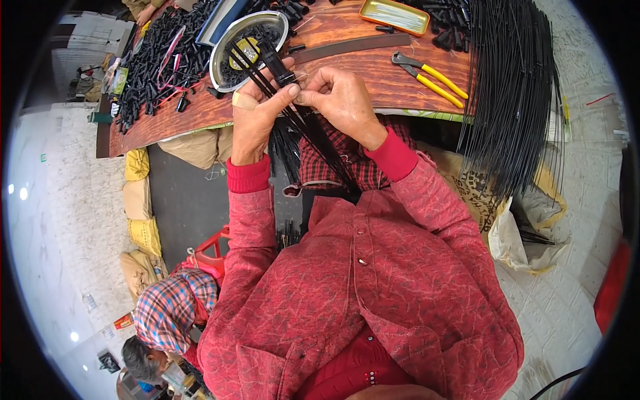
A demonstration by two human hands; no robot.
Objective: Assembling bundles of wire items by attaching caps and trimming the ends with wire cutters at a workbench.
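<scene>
My left hand (256, 121) is closed around several long thin black rods (253, 69) and a black ribbed tubular piece (279, 69); the rods fan out above and below it. Tan tape wraps one of its fingers. My right hand (348, 105) meets it at the lower end of the tubular piece, thumb and forefinger pinched together. Whatever lies between those fingertips is too small to make out. Behind the hands stands a round metal dish (283, 25) of small dark bits, with a yellow round label or lid inside.
On the wooden table (373, 70) lie yellow-handled end nippers (437, 81), a dark flat strip (353, 48) and a tin (397, 17) of needle-like pins. Black plastic parts (150, 83) heap at left. Black rods (513, 100) overhang the right edge above a sack (510, 233). A person (167, 313) is at lower left.
</scene>
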